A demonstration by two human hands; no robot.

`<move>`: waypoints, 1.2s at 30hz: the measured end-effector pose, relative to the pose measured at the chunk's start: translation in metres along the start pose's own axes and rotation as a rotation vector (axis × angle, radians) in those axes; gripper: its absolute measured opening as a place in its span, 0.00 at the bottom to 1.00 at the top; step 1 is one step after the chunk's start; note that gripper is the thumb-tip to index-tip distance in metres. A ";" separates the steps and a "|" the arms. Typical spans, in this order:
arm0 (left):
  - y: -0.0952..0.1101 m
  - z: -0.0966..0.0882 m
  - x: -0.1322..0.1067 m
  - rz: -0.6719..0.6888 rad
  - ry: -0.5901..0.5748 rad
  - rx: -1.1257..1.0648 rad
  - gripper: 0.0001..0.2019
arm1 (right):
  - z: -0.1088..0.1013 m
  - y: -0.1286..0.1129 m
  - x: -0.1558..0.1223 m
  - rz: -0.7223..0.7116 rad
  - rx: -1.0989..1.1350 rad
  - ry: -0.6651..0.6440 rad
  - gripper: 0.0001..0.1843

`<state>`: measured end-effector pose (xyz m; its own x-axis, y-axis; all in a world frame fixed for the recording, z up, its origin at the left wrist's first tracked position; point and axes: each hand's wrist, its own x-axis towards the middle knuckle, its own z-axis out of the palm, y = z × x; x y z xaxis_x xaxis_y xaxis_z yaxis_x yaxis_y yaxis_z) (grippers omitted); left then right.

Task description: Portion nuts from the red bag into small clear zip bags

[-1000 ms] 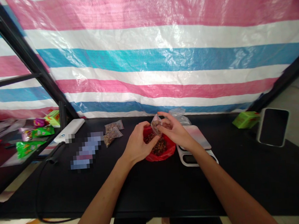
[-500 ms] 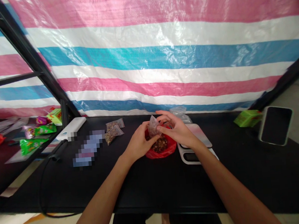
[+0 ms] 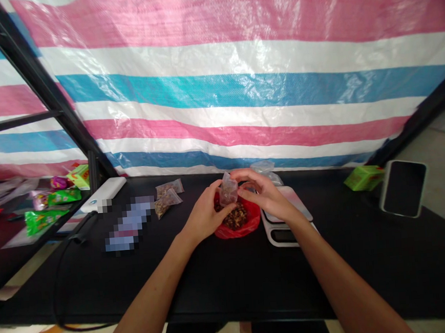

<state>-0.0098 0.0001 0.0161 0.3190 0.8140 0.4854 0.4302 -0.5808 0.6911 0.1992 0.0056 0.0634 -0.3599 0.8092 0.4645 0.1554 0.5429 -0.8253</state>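
Note:
My left hand [image 3: 205,214] is closed on a small clear zip bag [image 3: 229,189], thumb in front and fingers behind. The bag stands upright above a red plastic bag [image 3: 250,225] full of brown, grain-like loose pieces [image 3: 236,216]. Beside the zip bag's right edge is my right hand [image 3: 265,191], its thumb and curved fingers spread apart; whether a fingertip touches the bag is hard to tell. To the left lie two filled zip bags [image 3: 166,201]. A white kitchen scale [image 3: 292,202] sits under my right wrist.
Clear plastic bags [image 3: 265,169] lie behind the scale. At right, a phone [image 3: 404,188] leans near a green box [image 3: 364,177]. Left are a blurred-out flat item [image 3: 129,225], a white power strip [image 3: 107,193] and its black cable [image 3: 56,282]. Striped sheeting [image 3: 239,88] hangs behind.
My right thumb has drawn slightly away from the zip bag, which now stands straighter in my left hand. The whole view has shifted a little.

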 end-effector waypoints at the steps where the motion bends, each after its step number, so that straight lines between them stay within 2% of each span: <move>1: 0.000 0.000 0.000 0.011 0.003 0.020 0.31 | 0.000 -0.001 0.000 -0.010 -0.017 -0.006 0.15; 6: 0.000 0.000 0.000 0.040 -0.021 0.102 0.31 | 0.004 0.005 0.002 -0.078 -0.072 0.070 0.07; 11: 0.001 -0.001 0.001 0.051 -0.027 0.153 0.28 | 0.003 0.005 0.003 -0.119 -0.113 0.101 0.04; 15: 0.001 -0.004 0.001 0.066 -0.020 0.152 0.20 | 0.002 0.000 0.002 -0.120 -0.160 0.168 0.04; 18: 0.000 -0.005 0.002 0.075 -0.010 0.141 0.17 | 0.002 0.001 0.001 -0.067 -0.086 0.168 0.06; 22: 0.001 -0.004 0.001 0.065 0.020 0.188 0.20 | 0.001 0.005 0.002 -0.033 -0.022 0.199 0.09; 25: 0.005 -0.008 0.002 -0.047 0.146 0.352 0.17 | -0.001 0.011 0.005 0.000 -0.048 0.292 0.10; 28: 0.006 -0.017 0.004 -0.308 0.291 0.541 0.18 | -0.005 0.021 0.009 0.030 -0.077 0.446 0.11; 30: 0.002 -0.023 0.005 -0.512 0.245 0.612 0.22 | -0.008 0.029 0.010 0.066 -0.116 0.519 0.11; 32: -0.006 -0.025 0.004 -0.643 0.121 0.603 0.24 | -0.010 0.036 0.009 0.117 -0.175 0.535 0.11; 34: -0.014 -0.024 0.003 -0.657 0.023 0.503 0.20 | -0.011 0.042 0.007 0.173 -0.264 0.497 0.09; 36: -0.021 -0.020 0.002 -0.604 0.001 0.350 0.14 | -0.012 0.045 0.006 0.214 -0.380 0.463 0.07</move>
<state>-0.0352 0.0145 0.0130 -0.0623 0.9955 0.0714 0.7792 0.0039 0.6268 0.2152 0.0374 0.0325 0.1372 0.8760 0.4623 0.5258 0.3311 -0.7835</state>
